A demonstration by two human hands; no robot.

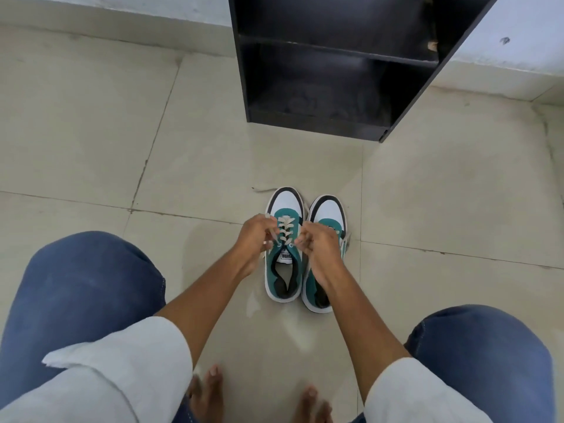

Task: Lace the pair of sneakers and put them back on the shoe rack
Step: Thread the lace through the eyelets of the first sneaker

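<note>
Your left hand [259, 236] and right hand [317, 242] pinch the lace [285, 230] ends of the nearly laced left sneaker [283, 288]; the right sneaker [331, 210] and empty black shoe rack [335, 87] remain.

One head-worn camera looks steeply down and forward, close over the knees, toward the floor [91, 132].

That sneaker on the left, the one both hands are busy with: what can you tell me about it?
The left sneaker is teal with a white toe panel, a black toe edge and a white sole. It stands upright on the tiled floor, toe towards the black shoe rack, right beside its mate. A cream lace crosses several eyelets. A white tongue label shows at the dark opening. The left hand and right hand pinch the lace ends at either side.
</note>
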